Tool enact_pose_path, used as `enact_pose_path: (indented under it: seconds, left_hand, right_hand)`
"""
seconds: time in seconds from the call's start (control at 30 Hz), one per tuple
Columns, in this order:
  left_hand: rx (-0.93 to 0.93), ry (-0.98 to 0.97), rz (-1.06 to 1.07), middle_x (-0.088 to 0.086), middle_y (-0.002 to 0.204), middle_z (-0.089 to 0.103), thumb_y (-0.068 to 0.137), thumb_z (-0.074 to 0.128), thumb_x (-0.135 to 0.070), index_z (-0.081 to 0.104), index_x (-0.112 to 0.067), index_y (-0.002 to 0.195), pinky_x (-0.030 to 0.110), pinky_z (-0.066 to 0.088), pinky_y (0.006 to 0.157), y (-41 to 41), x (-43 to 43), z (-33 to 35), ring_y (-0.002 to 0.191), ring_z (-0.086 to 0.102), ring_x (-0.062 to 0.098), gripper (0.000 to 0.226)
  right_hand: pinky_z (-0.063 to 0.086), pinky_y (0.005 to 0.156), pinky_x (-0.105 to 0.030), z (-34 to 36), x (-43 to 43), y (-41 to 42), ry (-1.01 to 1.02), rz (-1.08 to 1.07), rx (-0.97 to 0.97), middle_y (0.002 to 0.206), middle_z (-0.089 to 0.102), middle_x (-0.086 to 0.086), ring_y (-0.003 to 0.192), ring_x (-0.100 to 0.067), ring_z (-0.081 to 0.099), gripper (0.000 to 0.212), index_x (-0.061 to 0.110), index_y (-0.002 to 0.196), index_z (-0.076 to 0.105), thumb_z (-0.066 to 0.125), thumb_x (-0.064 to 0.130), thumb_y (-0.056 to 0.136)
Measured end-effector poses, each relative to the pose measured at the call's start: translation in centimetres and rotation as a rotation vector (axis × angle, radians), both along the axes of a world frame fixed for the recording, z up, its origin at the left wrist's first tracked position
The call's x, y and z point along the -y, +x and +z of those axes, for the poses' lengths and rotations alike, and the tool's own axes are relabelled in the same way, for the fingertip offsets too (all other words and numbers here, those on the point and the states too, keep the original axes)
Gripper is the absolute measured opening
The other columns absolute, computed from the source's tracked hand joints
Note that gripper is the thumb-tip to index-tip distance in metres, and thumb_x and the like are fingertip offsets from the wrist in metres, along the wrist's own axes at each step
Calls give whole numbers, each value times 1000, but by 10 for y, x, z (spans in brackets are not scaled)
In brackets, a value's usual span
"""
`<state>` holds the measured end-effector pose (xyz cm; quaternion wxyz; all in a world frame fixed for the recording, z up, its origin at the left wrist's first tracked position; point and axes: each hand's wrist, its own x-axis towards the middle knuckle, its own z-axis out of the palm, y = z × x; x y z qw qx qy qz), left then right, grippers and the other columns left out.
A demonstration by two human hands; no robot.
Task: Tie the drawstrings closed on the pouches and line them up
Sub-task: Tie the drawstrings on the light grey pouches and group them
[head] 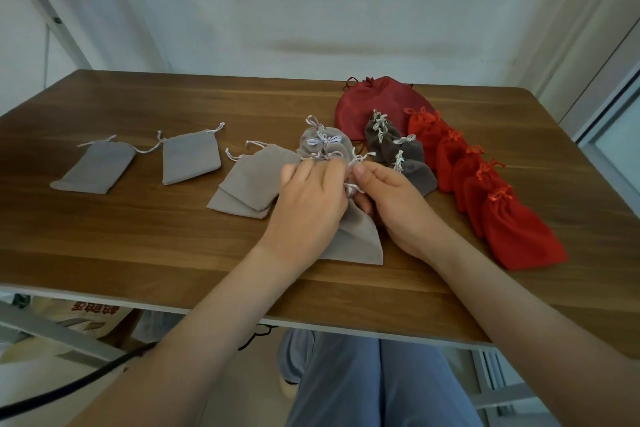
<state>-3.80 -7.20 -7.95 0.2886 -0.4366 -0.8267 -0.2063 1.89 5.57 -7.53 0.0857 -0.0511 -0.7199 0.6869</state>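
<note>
The grey pouch (360, 243) lies on the counter (138, 236), its neck gripped by my left hand (308, 198). My right hand (388, 198) pinches the drawstring (362, 159). I judge a slack cord could slip, leaving the knot loose.

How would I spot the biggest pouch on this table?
Start at the wooden table, then its far edge on the right, behind the row of bright red pouches. The dark red pouch lies there. It alone is much larger and a deeper red than its neighbours.
</note>
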Motion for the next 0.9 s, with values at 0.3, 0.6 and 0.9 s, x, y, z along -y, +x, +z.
enact_pose_path:
  seconds: [0.3, 0.6, 0.9]
  left_hand:
    - [144, 261, -164, 13, 91, 60, 87, 47, -18, 37, -17, 104, 23, 41, 73, 1, 3, -7, 90, 41, 10, 20]
    - [394, 306, -78, -9, 90, 44, 90, 59, -9, 51, -4, 99, 21, 37, 74, 3, 1, -7, 96, 41, 17, 13]
    - [188, 434, 50, 15, 99, 52, 77, 71, -37, 39, -15, 96, 31, 41, 80, -1, 2, -4, 94, 40, 18, 43]
  right_hand:
    - [34, 43, -15, 5, -2, 1, -20, 84, 65, 47, 48, 0, 42, -6, 40, 18, 4, 98, 57, 44, 17, 100]
    - [34, 39, -15, 5, 1, -2, -93, -44, 73, 46, 52, -1, 41, -7, 45, 23, 11, 75, 51, 48, 14, 98]
    - [38, 51, -15, 3, -2, 1, 24, 42, 45, 49, 47, 3, 48, -5, 43, 30, 10, 75, 53, 41, 19, 101]
